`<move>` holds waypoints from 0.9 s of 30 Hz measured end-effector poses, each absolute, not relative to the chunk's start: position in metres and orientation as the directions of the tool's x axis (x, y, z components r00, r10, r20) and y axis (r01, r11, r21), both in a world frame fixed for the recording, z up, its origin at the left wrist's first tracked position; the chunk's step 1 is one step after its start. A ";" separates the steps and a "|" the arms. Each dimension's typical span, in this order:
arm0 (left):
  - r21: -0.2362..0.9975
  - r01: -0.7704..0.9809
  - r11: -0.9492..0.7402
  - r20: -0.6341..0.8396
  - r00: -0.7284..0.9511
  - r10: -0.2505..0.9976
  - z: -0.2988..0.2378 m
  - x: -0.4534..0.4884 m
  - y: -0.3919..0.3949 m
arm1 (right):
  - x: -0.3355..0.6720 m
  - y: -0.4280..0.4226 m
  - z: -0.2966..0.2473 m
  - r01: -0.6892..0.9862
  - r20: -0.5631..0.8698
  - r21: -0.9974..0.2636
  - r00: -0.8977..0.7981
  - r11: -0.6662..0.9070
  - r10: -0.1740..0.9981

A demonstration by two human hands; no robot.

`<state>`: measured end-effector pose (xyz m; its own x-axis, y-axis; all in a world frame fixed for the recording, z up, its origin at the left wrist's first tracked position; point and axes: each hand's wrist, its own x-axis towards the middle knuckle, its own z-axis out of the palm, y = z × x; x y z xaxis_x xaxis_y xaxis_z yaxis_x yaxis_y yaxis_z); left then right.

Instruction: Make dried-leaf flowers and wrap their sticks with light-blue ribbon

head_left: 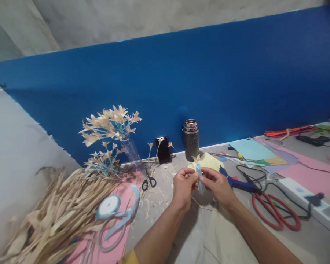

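A small pale flower [197,158] stands upright between my hands, with light blue ribbon or tape [199,171] at its stem. My left hand [184,187] pinches it from the left with thumb and fingertips. From the right, my right hand [218,185] closes thumb and fingers on the blue strip, whose lower end hangs beneath the fingers. How far the strip wraps the stem is hidden. Just behind the hands lies a yellow paper sheet [209,161]. A blue glue gun [243,185] rests beside my right hand.
At left are dried husks [57,216], a ribbon roll [109,206] and a clear vase [132,149] of pale flowers [110,123]. Small black scissors [149,183], a phone [163,154] and a flask [191,145] stand or lie ahead. Red-handled scissors [280,212] and a power strip [302,196] are right.
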<state>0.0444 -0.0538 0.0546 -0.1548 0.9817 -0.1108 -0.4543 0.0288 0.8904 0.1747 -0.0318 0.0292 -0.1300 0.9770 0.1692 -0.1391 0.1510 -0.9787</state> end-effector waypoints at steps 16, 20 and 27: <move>0.861 -0.495 0.116 -0.175 -0.074 0.982 0.050 0.045 -0.052 | 0.175 -0.032 0.029 -0.196 0.135 -0.975 -0.161 0.103 0.978; 0.865 -0.486 0.127 -0.168 -0.042 0.985 0.051 0.045 -0.053 | 0.174 -0.034 0.034 -0.200 0.118 -0.976 -0.142 0.089 0.983; 0.924 -0.376 0.077 -0.126 -0.107 0.986 0.048 0.042 -0.052 | 0.178 -0.033 0.034 -0.149 0.158 -0.978 -0.093 0.143 0.983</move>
<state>0.0421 -0.0520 0.0480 -0.1071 0.9862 -0.1260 -0.3757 0.0772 0.9235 0.1779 -0.0334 0.0344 -0.0932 0.9830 0.1580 -0.1490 0.1431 -0.9784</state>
